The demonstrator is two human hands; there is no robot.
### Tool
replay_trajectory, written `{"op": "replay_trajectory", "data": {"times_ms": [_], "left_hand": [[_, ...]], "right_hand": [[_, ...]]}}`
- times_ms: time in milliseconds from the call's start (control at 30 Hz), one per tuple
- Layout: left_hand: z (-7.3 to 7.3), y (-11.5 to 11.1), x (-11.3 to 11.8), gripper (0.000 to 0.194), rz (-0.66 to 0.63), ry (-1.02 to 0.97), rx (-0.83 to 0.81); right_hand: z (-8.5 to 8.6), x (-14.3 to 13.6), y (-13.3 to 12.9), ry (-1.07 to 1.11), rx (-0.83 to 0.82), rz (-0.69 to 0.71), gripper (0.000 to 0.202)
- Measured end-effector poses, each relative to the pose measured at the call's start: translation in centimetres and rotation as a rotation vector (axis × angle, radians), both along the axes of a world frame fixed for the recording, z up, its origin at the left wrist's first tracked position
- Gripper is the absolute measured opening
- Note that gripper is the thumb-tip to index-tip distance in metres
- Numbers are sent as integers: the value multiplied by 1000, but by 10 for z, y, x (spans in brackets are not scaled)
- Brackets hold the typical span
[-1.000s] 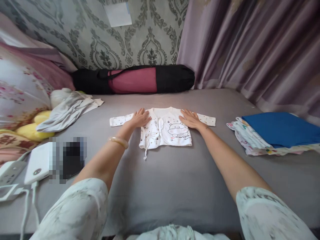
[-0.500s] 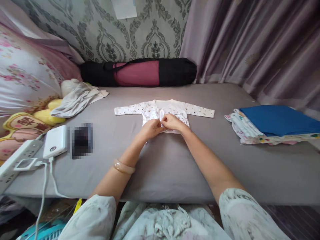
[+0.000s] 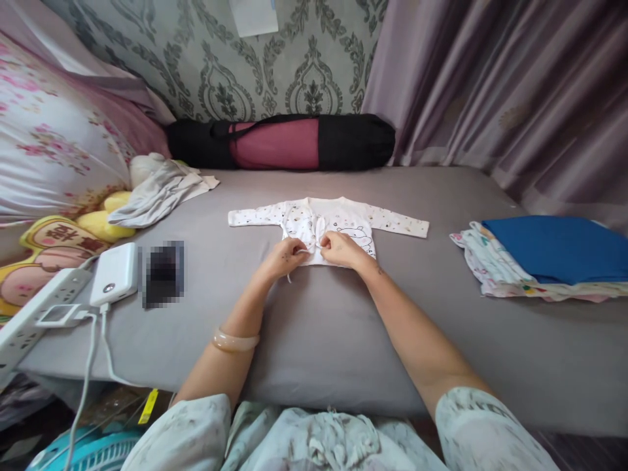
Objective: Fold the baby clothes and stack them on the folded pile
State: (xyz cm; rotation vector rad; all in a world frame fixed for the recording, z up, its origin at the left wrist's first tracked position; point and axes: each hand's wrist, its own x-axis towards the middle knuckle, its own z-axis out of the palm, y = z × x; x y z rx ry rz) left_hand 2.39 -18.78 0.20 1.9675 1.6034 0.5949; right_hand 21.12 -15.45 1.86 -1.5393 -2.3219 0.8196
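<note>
Hands: moved from the shoulders of the small shirt (image 3: pixel 338 212), where they were spread a second ago, to its lower front; since the last frame, they have been drawn slightly apart.
Left hand (image 3: pixel 283 259): thumb and fingertips pinched, apparently on a thin white tie (image 3: pixel 303 251).
Right hand (image 3: pixel 345 250): fingers curled and pressed together at the shirt's front; whether tie or cloth is caught between them cannot be told.
Shirt: laid flat on the grey sheet (image 3: pixel 314 327), between the long bag (image 3: pixel 275 145) and the wearer's lap, its sleeves stretched out to either side.
Cloth: judged light, soft and limp, not fragile but easily rucked or dragged out of line by a tug.
Grip: ties best taken near their ends, with light tension; the whole garment best lifted by both shoulders.
Stack (image 3: pixel 554 248): folded cloths, topped in blue, set well apart at the right.
</note>
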Motion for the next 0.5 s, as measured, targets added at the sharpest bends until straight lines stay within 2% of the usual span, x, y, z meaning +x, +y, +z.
{"op": "replay_trajectory", "data": {"times_ms": [133,267,367,500], "left_hand": [[2,-2,5,18,48,27,38],[1,-4,13,21,82,144,117],[1,-4,17,30,143,229,140],[5,-5,23,32,281,220,292]], "right_hand": [[1,1,2,20,8,21,5],[-2,4,7,73,-7,0,7],[-4,7,13,174,-30,-58,10],[-3,7,18,342,102,-150,9]]}}
